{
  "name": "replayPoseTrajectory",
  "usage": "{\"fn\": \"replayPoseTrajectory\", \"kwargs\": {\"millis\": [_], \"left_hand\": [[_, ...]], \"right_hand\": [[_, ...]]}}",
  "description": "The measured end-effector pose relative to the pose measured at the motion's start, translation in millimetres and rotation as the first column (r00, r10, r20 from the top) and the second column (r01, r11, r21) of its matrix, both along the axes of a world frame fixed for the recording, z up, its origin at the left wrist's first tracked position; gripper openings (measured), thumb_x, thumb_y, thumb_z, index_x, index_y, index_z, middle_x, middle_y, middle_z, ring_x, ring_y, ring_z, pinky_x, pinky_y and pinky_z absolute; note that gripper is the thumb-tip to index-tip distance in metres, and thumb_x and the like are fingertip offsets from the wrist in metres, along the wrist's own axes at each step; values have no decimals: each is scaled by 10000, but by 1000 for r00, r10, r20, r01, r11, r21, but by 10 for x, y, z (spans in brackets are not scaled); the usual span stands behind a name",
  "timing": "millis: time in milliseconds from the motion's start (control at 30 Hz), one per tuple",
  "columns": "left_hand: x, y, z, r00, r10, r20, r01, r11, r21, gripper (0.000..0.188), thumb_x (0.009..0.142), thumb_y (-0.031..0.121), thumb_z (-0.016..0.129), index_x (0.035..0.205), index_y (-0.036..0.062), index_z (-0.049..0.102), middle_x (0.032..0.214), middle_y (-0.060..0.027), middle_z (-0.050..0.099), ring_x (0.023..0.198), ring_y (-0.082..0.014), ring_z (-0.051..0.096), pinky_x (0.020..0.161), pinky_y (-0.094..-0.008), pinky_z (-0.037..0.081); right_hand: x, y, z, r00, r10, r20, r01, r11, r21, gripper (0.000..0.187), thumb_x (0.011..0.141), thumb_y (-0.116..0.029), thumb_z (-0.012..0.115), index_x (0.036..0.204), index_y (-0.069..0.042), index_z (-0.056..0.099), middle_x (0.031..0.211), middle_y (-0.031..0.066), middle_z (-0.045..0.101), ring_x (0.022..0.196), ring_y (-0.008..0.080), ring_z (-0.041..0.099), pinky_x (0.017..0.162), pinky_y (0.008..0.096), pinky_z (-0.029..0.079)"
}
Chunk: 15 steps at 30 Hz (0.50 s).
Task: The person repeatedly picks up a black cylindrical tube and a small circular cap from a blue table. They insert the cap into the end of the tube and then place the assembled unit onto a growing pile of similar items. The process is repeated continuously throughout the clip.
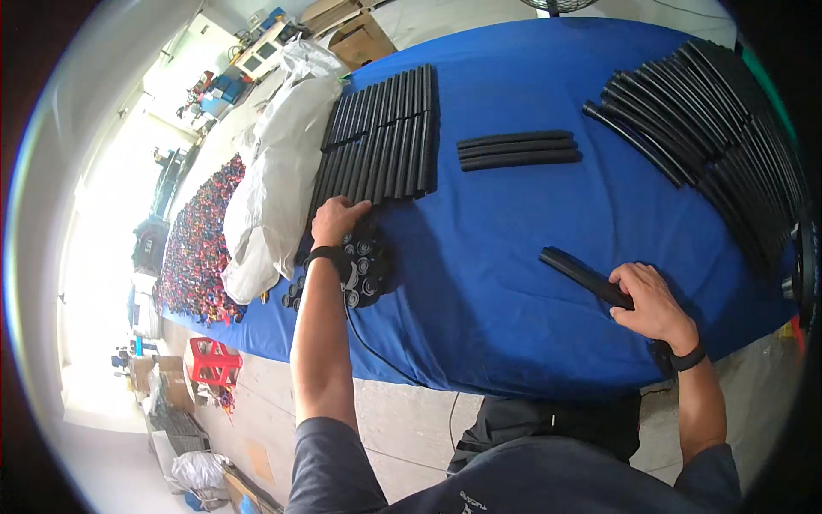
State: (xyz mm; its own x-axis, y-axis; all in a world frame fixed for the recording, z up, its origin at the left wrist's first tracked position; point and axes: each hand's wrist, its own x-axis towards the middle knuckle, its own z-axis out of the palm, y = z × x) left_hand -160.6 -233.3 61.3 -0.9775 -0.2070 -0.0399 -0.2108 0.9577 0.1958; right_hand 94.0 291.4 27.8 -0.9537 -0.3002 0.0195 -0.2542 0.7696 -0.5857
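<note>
Black tube (582,272) lies in the grasp of the right hand (652,300), its near end under the curled fingers and thumb, which close around it; the free end points away from those fingers, forward and to the left, above the blue cloth (479,334). The left hand (336,219) has its fingers bent and drawn close together, the tips at the near ends of a double row of black tubes (377,141). Whether these fingertips pinch anything or merely touch, I cannot tell, since the dark parts blend together there.

Just nearer the body than the left fingers, partly behind the wrist, sits a cluster of round black pieces (366,276) with pale rings on their faces. To the left of the same fingers stretches a crumpled white sheet (287,163), and past it a heap of small multicoloured pieces (201,248). Forward and left of the right fingers lies a small group of tubes (518,152) side by side; farther forward and to their right, a large fanned stack of tubes (715,137). Small pale lettering marks the dark shirt (565,475), well behind both hands' fingers; the black tubes show no readable label.
</note>
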Motion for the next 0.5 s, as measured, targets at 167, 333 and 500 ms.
{"fn": "replayPoseTrajectory", "kwargs": {"millis": [167,333,500], "left_hand": [[-51,4,-129,1000,-6,-8,5,992,-127,513,758,528,804,968,61,782,1036,-180,759,1020,-373,721,893,-478,561],[-62,-34,-143,1000,-14,-21,12,994,-106,497,746,483,831,957,37,774,1047,-193,752,1023,-382,715,888,-486,558],[32,-90,-19,986,-51,-158,32,993,-117,456,784,435,817,970,22,763,1044,-195,733,1013,-380,699,886,-481,548]], "right_hand": [[-6,23,-8,1000,14,-8,-15,1000,-21,390,719,-136,753,1055,-35,583,884,107,599,859,296,589,844,420,453],[1,19,-6,1000,10,-10,-10,999,-35,388,718,-130,757,1055,-42,586,886,105,601,861,293,592,848,424,452],[-13,-24,-2,1000,29,-7,-29,999,-46,386,721,-119,761,1058,-49,585,889,97,602,869,288,594,857,426,446]]}}
